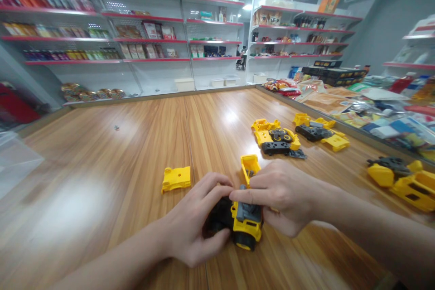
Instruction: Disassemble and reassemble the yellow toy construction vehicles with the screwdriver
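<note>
A partly built yellow and black toy truck [245,226] is on the wooden table, in front of me. My left hand [192,222] is closed round its black left side, thumb near the front and fingers over the back. From the right, my right hand [283,192] grips the truck, its index finger laid across the top of a grey part [249,211] set in the yellow body. Its thumb and lower fingers are partly hidden. Just behind the hands stands a yellow open bin [249,164] with small dark pieces inside. Left of them lies a flat yellow plate [176,178].
More yellow and black toy parts lie in groups: one [277,137] beyond my right hand, another [321,132] farther back, a third [404,181] at the right edge. A clear plastic container [16,163] is at far left. Packaged goods [340,99] fill the area beyond the table's right rim.
</note>
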A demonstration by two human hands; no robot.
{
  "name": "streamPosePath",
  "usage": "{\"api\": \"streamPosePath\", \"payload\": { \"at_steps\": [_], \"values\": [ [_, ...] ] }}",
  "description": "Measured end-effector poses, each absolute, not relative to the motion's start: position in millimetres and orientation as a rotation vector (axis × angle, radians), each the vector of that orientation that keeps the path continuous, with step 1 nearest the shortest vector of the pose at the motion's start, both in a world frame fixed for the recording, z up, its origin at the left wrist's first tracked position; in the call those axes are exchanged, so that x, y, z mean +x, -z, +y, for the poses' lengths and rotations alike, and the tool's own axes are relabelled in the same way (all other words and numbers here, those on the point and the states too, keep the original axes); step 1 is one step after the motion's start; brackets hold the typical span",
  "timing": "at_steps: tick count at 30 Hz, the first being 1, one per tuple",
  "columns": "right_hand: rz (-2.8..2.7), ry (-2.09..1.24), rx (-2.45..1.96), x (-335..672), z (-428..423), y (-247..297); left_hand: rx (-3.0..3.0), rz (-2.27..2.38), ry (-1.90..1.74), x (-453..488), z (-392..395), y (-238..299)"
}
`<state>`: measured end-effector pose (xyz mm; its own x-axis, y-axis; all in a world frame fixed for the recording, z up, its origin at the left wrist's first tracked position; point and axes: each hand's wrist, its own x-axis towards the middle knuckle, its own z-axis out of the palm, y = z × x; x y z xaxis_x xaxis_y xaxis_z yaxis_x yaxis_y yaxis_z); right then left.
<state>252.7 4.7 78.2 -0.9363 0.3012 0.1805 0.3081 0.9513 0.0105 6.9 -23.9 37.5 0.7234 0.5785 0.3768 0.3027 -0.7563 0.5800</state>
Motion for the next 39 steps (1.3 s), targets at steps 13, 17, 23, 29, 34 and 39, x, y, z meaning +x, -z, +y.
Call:
{"api": "streamPosePath", "payload": {
  "at_steps": [13,17,23,29,34,39],
  "values": [
    [-2.903,0.145,-0.334,254.5,6.2,-79.0,2.369,0.573,-0.831,1.0,-17.2,-17.6],
    [-2.911,0.125,-0.346,255.4,6.5,-77.7,2.376,0.618,-0.854,2.5,-17.3,-16.7],
    [-2.916,0.131,-0.387,257.5,7.6,-80.2,2.441,0.687,-0.819,3.4,-17.7,-18.8],
    [-2.930,0.133,-0.432,256.7,7.0,-78.1,2.436,0.673,-0.827,1.6,-18.3,-17.9],
    [-2.921,0.146,-0.442,255.6,7.8,-75.4,2.446,0.698,-0.846,3.7,-18.2,-18.9],
    [-2.915,0.163,-0.368,255.9,4.6,-76.5,2.468,0.744,-0.854,5.7,-18.2,-21.0]
  ]
}}
